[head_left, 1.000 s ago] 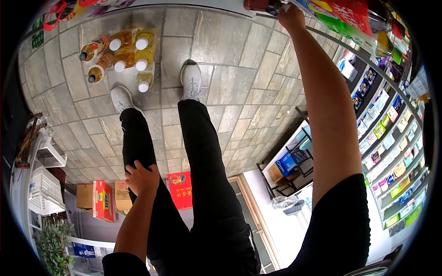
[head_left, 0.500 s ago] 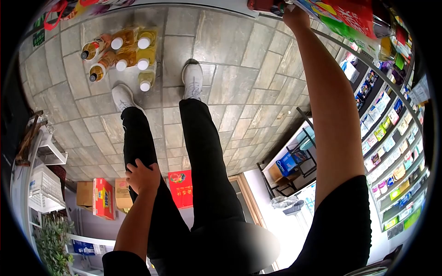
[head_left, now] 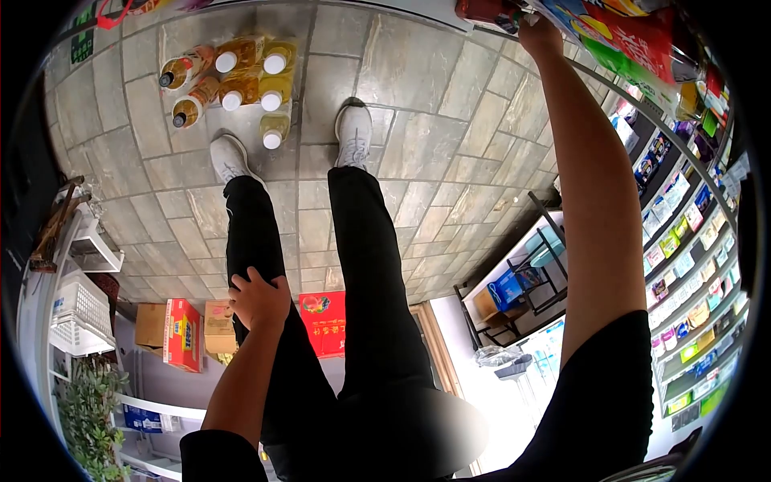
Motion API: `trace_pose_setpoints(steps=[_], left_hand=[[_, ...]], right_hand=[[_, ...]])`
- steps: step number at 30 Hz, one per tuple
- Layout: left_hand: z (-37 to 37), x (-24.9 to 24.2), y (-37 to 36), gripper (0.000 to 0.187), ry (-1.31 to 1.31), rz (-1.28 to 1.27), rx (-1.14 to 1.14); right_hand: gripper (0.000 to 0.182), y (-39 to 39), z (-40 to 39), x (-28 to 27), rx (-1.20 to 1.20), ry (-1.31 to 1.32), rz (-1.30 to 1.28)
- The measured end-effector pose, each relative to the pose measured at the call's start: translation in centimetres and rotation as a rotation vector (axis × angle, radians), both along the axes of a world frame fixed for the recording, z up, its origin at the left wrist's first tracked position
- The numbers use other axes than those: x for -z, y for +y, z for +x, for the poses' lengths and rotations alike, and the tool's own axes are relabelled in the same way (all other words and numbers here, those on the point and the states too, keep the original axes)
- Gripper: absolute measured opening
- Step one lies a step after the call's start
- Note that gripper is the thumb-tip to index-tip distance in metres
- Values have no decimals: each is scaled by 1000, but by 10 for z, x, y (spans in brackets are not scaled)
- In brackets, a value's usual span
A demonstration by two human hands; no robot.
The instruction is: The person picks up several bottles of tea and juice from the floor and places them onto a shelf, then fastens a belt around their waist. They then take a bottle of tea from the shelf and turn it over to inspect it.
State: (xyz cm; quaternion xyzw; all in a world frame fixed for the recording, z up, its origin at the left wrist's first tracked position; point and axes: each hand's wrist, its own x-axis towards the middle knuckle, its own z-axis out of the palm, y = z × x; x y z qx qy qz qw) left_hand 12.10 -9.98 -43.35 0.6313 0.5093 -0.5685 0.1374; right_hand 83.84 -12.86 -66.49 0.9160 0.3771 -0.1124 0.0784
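My left hand point(head_left: 259, 299) lies on my left leg near the knee, its fingers spread over the black trousers point(head_left: 255, 233) and holding nothing. At the top right, my right arm is stretched far forward. My right hand point(head_left: 541, 36) is closed at the narrow end of a dark red bottle point(head_left: 480, 10), beside the shelf edge; the fingertips are partly hidden. Bright snack packets point(head_left: 626, 36) lie just right of that hand. On the floor in front of my left shoe point(head_left: 231, 157) stand several bottles of yellow and amber liquid point(head_left: 241, 84), with white or black caps.
Curved shelves point(head_left: 683, 241) of small packaged goods run down the right side. Behind me are cardboard boxes point(head_left: 183, 333), a red box point(head_left: 323, 321) and a folding chair point(head_left: 526, 269). White baskets point(head_left: 80, 317) and a leafy plant point(head_left: 92, 418) stand at the left.
The whole view has shifted slightly, so the floor bottles and my feet appear farther right and a little higher. My right hand stays at the dark red bottle; my left stays on my leg.
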Motion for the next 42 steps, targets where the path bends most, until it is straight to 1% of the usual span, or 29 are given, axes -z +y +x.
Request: trace_pose_setpoints(steps=[5,8,12,14,16,20,22,26,28,29,30,31,32,34,36,37,38,40,41,42], left_hand=[[3,-1,2,46,18,-14,-5],[0,1,-1,47,23,-10,7],[0,1,-2,47,16,-2,7],[-1,2,-3,47,15,-3,10],[0,2,-3,47,14,-3,14],[2,1,-2,46,12,-3,17],[4,1,-1,46,15,-4,15],[6,0,0,47,32,-19,11],[6,0,0,47,29,-18,14],[6,0,1,50,24,-30,16],[6,-1,1,53,21,-41,18],[4,-1,1,53,22,-41,19],[2,-1,1,53,28,-48,15],[0,-2,2,53,32,-54,9],[-2,-5,4,48,20,-29,8],[-3,-5,6,48,19,-27,8],[-6,-6,8,48,14,-30,-2],[-9,-7,13,47,8,-29,-14],[-10,-9,15,47,5,-34,-20],[-13,-9,18,47,3,-37,-26]], right_hand=[[57,4,0,0,45,7,-28],[56,-2,5,7,-16,-65,-14],[66,3,1,-3,27,16,-26],[69,15,-17,-17,39,37,-29],[46,35,-59,-44,485,674,506],[41,29,-51,-37,397,627,555],[34,32,-52,-47,189,243,241],[29,33,-54,-48,197,258,256],[30,26,-44,-36,89,213,354],[30,21,-35,-29,90,210,353],[58,12,-15,-12,95,53,137],[87,10,-9,-9,98,-102,-80],[87,6,-5,-7,97,-101,-79],[101,5,-4,-15,124,-14,-165],[104,9,-7,-23,153,32,-210],[109,12,-11,-27,184,78,-256],[109,11,-21,-29,184,77,-253],[114,27,-86,-60,292,27,297],[88,32,-106,-61,415,19,349],[94,25,-113,-48,422,-32,363]])
